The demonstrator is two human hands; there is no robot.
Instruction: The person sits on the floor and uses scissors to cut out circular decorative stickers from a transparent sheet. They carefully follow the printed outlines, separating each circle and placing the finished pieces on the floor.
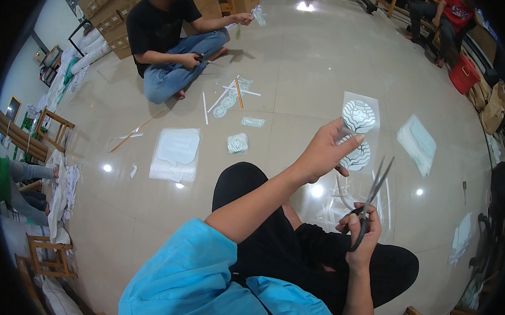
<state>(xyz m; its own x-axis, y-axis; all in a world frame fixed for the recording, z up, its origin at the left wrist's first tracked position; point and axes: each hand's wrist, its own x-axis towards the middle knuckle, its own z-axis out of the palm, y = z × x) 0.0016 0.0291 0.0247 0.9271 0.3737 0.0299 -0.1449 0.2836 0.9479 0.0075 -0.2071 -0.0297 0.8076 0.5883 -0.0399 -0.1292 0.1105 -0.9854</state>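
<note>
Pinching clear sheet (372, 136) with 2 round striped designs (359, 117) in left hand (323, 154), right of frame center; gripping black-handled scissors (369, 203), slightly opened, in right hand (364, 227), lower right.

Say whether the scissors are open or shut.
Slightly open: the scissors in the right hand show a narrow gap between their blade tips.

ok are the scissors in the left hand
No, the right hand holds the scissors, while the left hand grips a clear sheet with round patterns.
</note>
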